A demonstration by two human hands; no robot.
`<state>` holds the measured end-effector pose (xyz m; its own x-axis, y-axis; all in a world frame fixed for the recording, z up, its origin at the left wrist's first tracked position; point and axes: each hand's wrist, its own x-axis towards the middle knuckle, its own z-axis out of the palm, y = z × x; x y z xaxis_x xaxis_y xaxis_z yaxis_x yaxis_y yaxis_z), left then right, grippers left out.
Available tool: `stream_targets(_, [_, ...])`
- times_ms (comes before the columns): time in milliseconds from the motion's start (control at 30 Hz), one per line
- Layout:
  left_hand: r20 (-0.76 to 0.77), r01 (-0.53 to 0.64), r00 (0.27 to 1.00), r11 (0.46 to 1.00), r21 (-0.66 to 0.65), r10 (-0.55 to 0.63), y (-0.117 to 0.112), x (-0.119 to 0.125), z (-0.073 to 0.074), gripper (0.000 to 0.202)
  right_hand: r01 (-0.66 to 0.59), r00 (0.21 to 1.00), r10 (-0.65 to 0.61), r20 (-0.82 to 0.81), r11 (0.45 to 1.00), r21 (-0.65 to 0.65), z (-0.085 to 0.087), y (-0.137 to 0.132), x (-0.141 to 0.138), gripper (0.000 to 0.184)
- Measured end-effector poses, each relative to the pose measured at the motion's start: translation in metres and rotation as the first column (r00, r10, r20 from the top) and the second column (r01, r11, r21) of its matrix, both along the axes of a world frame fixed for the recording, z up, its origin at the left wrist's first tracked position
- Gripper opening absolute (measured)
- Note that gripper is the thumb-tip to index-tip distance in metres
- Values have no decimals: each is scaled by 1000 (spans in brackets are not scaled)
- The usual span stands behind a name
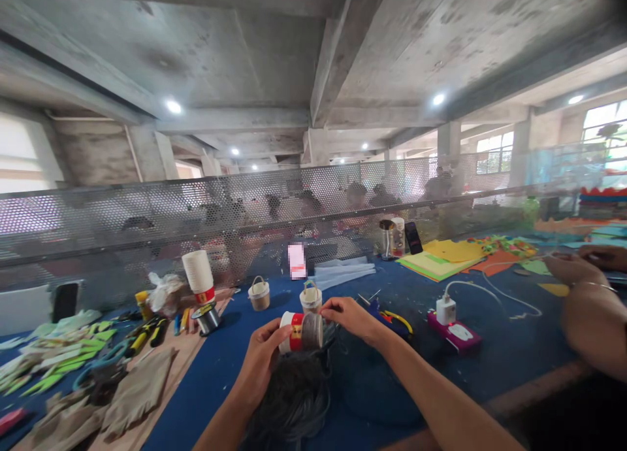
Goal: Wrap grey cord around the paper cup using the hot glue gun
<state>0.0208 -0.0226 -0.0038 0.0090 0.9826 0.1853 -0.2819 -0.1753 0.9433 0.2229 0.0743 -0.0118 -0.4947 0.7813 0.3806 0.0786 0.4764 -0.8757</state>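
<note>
My left hand (262, 359) is wrapped round a paper cup (300, 331) lying on its side, red and white at one end and covered in grey cord at the other. My right hand (349, 316) pinches at the cup's grey end with closed fingers. A bundle of grey cord (294, 399) lies below the hands on the blue table (220, 372). Two small finished cup baskets, the left basket (259, 294) and the right basket (310, 299), stand just beyond the hands.
A stack of paper cups (198, 276) and a cord spool (206, 317) stand at left, near pliers (147, 332) and green cutouts (59, 353). A charger on a power strip (453, 327) lies right. Another person's arm (588, 307) rests at far right. A mesh divider (245, 209) backs the table.
</note>
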Motion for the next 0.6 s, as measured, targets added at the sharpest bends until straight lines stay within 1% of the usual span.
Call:
stream_targets(133, [-41,56,998,998,-22,-57,-2,1,-1,25,99,995,-98,-33,994,39,1,5,-1,26])
stream_targets(300, [-115,77,990,997,-17,-79,-5,3,0,27,208,977,-202,-67,973,101,0,7,-1,27])
stream_targets(500, [-166,106,980,994,-19,-108,-7,7,1,31,298,954,-284,-100,934,195,-2,5,-1,25])
stream_targets(600, [-164,94,982,995,-14,-95,-7,6,0,32,336,941,-315,-122,913,230,-2,4,-1,25])
